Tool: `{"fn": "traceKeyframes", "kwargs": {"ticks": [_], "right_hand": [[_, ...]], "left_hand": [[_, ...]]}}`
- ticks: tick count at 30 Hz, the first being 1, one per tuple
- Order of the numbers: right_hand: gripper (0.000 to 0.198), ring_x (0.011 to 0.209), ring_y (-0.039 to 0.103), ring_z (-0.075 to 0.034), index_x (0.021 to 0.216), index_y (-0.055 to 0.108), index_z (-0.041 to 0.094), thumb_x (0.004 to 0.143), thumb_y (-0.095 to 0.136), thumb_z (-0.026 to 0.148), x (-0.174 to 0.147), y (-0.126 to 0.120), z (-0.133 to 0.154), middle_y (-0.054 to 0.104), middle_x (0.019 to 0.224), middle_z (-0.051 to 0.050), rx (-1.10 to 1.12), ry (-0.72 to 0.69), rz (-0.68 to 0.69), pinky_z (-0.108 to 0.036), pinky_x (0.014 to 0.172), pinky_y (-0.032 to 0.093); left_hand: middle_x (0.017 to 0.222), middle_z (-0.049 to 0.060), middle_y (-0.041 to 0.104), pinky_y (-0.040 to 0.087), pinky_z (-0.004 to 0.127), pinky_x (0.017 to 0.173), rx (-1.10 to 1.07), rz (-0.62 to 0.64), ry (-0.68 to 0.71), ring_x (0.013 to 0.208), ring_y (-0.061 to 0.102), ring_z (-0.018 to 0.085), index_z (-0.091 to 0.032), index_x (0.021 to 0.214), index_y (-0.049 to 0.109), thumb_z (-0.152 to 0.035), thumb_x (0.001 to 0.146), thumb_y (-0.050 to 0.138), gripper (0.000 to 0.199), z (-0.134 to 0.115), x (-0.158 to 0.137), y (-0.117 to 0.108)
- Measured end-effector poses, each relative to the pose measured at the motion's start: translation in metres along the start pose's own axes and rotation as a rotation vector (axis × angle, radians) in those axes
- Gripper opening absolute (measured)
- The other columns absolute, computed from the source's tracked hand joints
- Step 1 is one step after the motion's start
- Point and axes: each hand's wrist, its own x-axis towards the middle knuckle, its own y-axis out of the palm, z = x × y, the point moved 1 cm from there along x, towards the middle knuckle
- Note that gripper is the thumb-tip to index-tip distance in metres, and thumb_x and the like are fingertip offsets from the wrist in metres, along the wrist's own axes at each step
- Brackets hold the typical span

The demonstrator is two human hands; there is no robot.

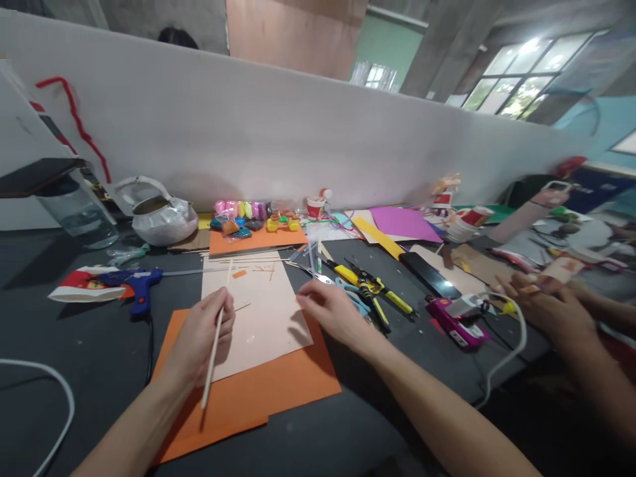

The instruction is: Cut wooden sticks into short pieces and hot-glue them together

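My left hand (211,328) is closed around a thin wooden stick (212,364), which slants from above the fingers down toward me. A second short stick tip (243,306) pokes out to the right of the same hand. My right hand (330,311) hovers over the right edge of the pale paper sheet (258,331), fingers loosely bent with nothing visible in them. Beside it are light-blue-handled scissors (360,298), partly hidden by the hand. Beneath the pale sheet lies orange paper (293,391). Small orange scraps (239,273) and thin sticks rest on the sheet's far part.
A blue glue gun (143,291) lies to the left, with a foil-like pot (163,222) behind it. Yellow-black pliers (370,291), a black phone (428,273) and a purple power strip (457,323) sit on the right. Another person's hands (551,305) work farther right.
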Motion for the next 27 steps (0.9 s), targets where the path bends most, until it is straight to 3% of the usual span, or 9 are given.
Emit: {"fn": "traceKeyframes", "kwargs": {"ticks": [3,5,8,11,16,19,24,27], "right_hand": [[0.03,0.106,0.063,-0.023,0.122,0.061,0.019,0.096,0.059,0.034,-0.009,-0.05,-0.042,0.062,0.126,-0.009,-0.246,0.149,-0.236,-0.045,0.089,0.054],[0.033,0.109,0.062,-0.024,0.125,0.059,0.019,0.095,0.06,0.033,-0.015,-0.077,-0.069,0.06,0.13,-0.01,-0.379,0.249,-0.302,-0.046,0.091,0.054],[0.035,0.108,0.063,-0.024,0.125,0.059,0.018,0.095,0.061,0.034,-0.023,-0.099,-0.099,0.061,0.128,-0.01,-0.496,0.359,-0.28,-0.046,0.09,0.054],[0.035,0.106,0.064,-0.024,0.126,0.058,0.018,0.095,0.061,0.035,-0.026,-0.1,-0.112,0.062,0.126,-0.009,-0.516,0.395,-0.222,-0.046,0.088,0.055],[0.035,0.107,0.063,-0.024,0.126,0.058,0.018,0.095,0.061,0.034,-0.021,-0.091,-0.111,0.061,0.128,-0.01,-0.436,0.389,-0.238,-0.046,0.089,0.055],[0.034,0.107,0.063,-0.024,0.126,0.059,0.018,0.095,0.061,0.034,-0.02,-0.095,-0.104,0.061,0.128,-0.01,-0.311,0.383,-0.294,-0.046,0.089,0.055],[0.036,0.105,0.064,-0.023,0.126,0.058,0.018,0.095,0.061,0.035,-0.033,-0.108,-0.074,0.062,0.126,-0.009,0.067,0.283,-0.34,-0.045,0.087,0.055],[0.042,0.097,0.067,-0.022,0.123,0.059,0.017,0.098,0.05,0.049,-0.043,-0.096,-0.043,0.066,0.117,-0.01,0.316,0.158,-0.265,-0.043,0.084,0.056]], "left_hand": [[0.049,-0.011,0.023,0.017,0.014,0.033,-0.029,-0.023,-0.01,0.036,0.017,0.004,-0.021,0.066,0.041,-0.048,0.085,0.059,0.037,0.002,0.0,-0.01],[0.05,-0.011,0.024,0.018,0.014,0.033,-0.028,-0.02,-0.01,0.036,0.018,0.004,-0.021,0.067,0.042,-0.047,0.086,0.059,0.036,0.005,0.001,-0.013],[0.051,-0.011,0.024,0.019,0.014,0.034,0.006,0.0,-0.007,0.037,0.02,0.004,-0.021,0.068,0.044,-0.049,0.088,0.058,0.037,0.011,0.002,-0.014],[0.054,-0.011,0.022,0.018,0.015,0.035,0.068,0.021,0.009,0.039,0.018,0.005,-0.021,0.071,0.046,-0.053,0.089,0.056,0.039,0.015,0.001,-0.014],[0.058,-0.008,0.03,0.02,0.016,0.042,0.205,0.052,0.132,0.047,0.024,0.006,-0.019,0.073,0.051,-0.049,0.09,0.056,0.036,0.011,-0.004,-0.01],[0.058,-0.007,0.032,0.022,0.019,0.045,0.279,0.064,0.205,0.05,0.026,0.008,-0.019,0.067,0.046,-0.047,0.092,0.054,0.038,0.008,-0.009,-0.005],[0.059,-0.006,0.032,0.025,0.022,0.049,0.39,0.09,0.295,0.053,0.028,0.01,-0.02,0.062,0.039,-0.047,0.094,0.046,0.043,0.004,-0.015,0.0],[0.06,-0.006,0.031,0.027,0.024,0.051,0.457,0.089,0.337,0.054,0.029,0.011,-0.021,0.063,0.036,-0.047,0.097,0.041,0.043,0.005,-0.015,0.0]]}}
